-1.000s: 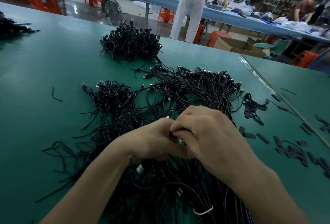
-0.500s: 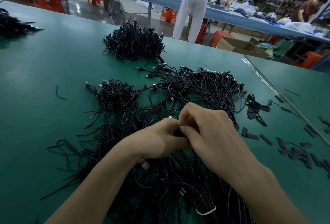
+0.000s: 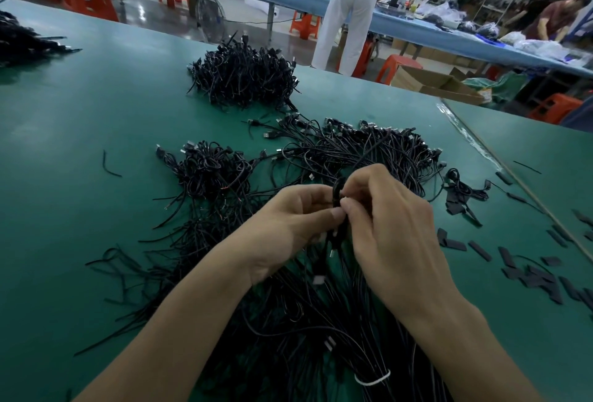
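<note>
My left hand [image 3: 288, 225] and my right hand [image 3: 385, 225] meet above a big heap of loose black cables [image 3: 288, 321] on the green table [image 3: 80, 119]. Between them they pinch a small coiled black cable [image 3: 337, 191], whose loop sticks up between the fingertips. Its tail with a metal plug hangs down below the hands. A white tie [image 3: 372, 379] binds a bundle of cables near the bottom edge.
A pile of coiled cables [image 3: 240, 77] lies further back, a smaller one [image 3: 208, 170] to the left, and another spread [image 3: 369, 151] behind the hands. Short black strips [image 3: 529, 273] are scattered on the right. A seam [image 3: 513, 177] divides the tables. People stand at a blue bench beyond.
Both hands have lifted a little and parted slightly, so the coiled cable's loop now shows between the fingertips. The view has shifted slightly.
</note>
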{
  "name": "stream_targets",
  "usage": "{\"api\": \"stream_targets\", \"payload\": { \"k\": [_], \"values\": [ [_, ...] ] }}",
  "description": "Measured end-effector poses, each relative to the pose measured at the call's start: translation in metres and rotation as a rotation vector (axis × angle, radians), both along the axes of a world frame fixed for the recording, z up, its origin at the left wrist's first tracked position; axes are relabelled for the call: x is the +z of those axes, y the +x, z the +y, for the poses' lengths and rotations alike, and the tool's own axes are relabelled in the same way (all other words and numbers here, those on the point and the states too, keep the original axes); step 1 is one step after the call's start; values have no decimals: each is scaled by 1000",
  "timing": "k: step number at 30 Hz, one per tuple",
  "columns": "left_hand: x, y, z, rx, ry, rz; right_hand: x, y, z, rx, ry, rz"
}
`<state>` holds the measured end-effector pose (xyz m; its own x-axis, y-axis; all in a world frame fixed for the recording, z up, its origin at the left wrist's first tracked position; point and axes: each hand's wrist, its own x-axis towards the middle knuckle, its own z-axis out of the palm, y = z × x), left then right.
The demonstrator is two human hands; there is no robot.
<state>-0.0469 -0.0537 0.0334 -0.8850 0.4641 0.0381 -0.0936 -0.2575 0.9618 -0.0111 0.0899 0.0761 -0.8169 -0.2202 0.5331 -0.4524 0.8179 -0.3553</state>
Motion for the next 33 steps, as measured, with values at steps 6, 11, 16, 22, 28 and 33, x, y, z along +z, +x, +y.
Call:
{"api": "stream_targets", "payload": {
  "k": [6,11,16,22,28,33],
  "values": [
    [2,1,1,298,-283,266,-8,-3,-4,-31,-412,-27],
    [2,3,4,356,-265,344,-10,-9,-5,-15,-823,-262],
    [8,7,5,398,-282,447,-10,-9,-2,7,-1093,-429],
    [15,11,6,408,-141,397,-9,-8,0,31,-1167,-483],
    [12,8,3,403,-147,406,-6,-7,-2,91,-1183,-479],
    [14,8,0,376,-162,459,-7,-8,4,122,-1306,-574]
  ]
}}
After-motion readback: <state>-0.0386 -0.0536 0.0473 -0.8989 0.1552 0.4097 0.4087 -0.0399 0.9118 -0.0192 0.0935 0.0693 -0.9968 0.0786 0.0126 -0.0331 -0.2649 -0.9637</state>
